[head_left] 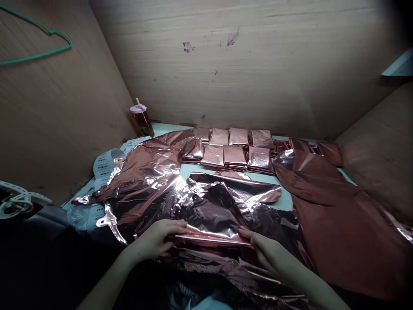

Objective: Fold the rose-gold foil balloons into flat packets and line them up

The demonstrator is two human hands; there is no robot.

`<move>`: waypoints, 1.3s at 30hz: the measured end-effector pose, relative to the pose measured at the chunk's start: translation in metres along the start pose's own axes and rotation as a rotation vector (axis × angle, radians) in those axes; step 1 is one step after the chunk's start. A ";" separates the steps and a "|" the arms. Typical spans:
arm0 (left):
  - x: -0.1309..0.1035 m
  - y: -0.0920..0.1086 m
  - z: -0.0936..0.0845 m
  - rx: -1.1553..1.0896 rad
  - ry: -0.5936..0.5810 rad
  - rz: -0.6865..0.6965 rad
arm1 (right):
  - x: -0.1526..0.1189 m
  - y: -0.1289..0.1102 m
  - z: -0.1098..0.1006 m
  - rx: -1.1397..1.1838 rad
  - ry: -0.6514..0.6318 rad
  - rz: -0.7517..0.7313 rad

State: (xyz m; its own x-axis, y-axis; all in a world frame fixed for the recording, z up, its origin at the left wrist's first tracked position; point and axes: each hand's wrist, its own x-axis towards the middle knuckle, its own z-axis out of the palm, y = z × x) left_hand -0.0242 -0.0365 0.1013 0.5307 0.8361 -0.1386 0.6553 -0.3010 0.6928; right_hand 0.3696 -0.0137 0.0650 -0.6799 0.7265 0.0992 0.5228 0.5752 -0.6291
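Note:
My left hand (156, 238) and my right hand (264, 246) grip the two ends of a folded edge on a shiny rose-gold foil balloon (213, 236). Fingers lie on top of the fold, and the thumbs are partly hidden. Part of this foil hangs down toward my lap. To the left lies a heap of flat foil balloons (151, 163) with small tabs at its edge. On the right, another large sheet of foil balloons (342, 215) drapes over the table. Behind the held foil, several folded foil packets (235, 156) are stacked in two rows.
A cup of brown drink with a straw (141, 120) stands in the back left corner. Printed label strips (103, 165) and clear plastic (79, 217) lie at the left. Wooden panels (251, 77) enclose the table. A green hanger (38, 56) hangs at upper left.

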 end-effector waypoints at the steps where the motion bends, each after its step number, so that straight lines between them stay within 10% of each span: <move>1: -0.003 -0.006 -0.002 -0.110 0.005 -0.001 | -0.005 -0.003 -0.009 0.102 -0.052 0.099; 8: 0.006 -0.009 0.013 -0.315 0.307 -0.236 | 0.002 -0.003 -0.038 0.491 -0.233 0.294; 19: -0.017 -0.012 0.006 -0.269 -0.013 -0.065 | -0.026 -0.003 -0.013 0.276 -0.281 0.074; 26: 0.002 -0.012 0.031 -0.205 0.474 -0.365 | 0.013 0.014 0.002 0.736 0.164 0.565; 30: 0.011 -0.009 0.044 -0.023 0.592 -0.473 | 0.034 0.026 0.010 0.756 0.213 0.675; 34: 0.031 0.016 0.061 0.393 0.947 -0.351 | 0.039 0.033 0.011 0.624 0.252 0.656; 39: 0.066 0.049 0.095 0.553 0.415 -0.026 | 0.038 0.030 0.002 0.384 0.246 0.681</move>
State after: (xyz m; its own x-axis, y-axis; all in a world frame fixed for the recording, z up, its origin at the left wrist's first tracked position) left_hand 0.0936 -0.0394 0.0590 0.3337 0.9193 0.2086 0.9012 -0.3760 0.2155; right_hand 0.3584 0.0311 0.0483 -0.1212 0.9574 -0.2621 0.5377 -0.1586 -0.8281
